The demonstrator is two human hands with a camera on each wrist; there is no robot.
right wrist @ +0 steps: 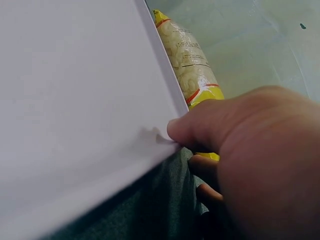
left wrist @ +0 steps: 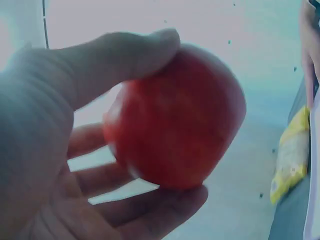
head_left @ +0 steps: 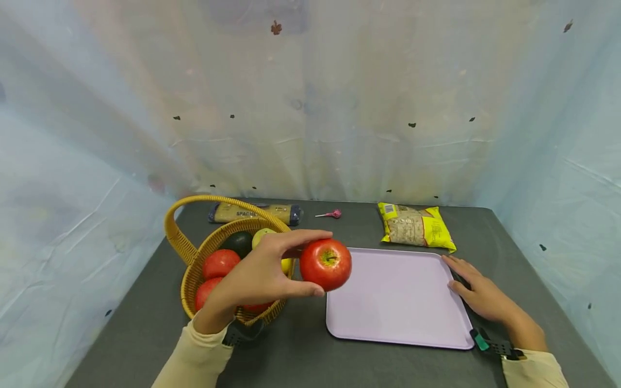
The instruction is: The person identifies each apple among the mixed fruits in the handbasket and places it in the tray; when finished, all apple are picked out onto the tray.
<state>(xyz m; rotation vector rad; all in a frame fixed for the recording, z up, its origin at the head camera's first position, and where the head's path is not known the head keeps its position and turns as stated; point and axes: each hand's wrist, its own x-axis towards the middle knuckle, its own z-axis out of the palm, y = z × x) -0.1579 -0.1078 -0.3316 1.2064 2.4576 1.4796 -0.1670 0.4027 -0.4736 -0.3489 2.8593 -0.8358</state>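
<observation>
Pale sheeting [head_left: 310,81] hangs behind the fingers of both hands. A dark table [head_left: 296,350] extends beneath them. The lilac tray [head_left: 393,302] lies between the two sets of fingers, its right edge under the right hand. The wicker basket [head_left: 186,293] stands to the left of the left fingers, partly hidden by that hand; it holds red fruits [head_left: 220,263], a dark green fruit [head_left: 240,243] and a yellow-green fruit [head_left: 263,235]. The left hand [head_left: 262,269] grips an apple, thumb on one side and fingers on the other. The right hand [head_left: 480,293] rests at the tray's rim—thumb over the edge, index finger stretched towards the far corner, fingers relaxed. A yellow bag [head_left: 414,225] lies just beyond the right fingertips. The spaghetti pack [head_left: 230,213] lies beyond the left fingers, behind the basket. The red apple [head_left: 325,264] is between the left thumb and fingers—raised off the table, stem end towards the head camera. A small pink thing [head_left: 335,214] lies beyond the left fingertips.
</observation>
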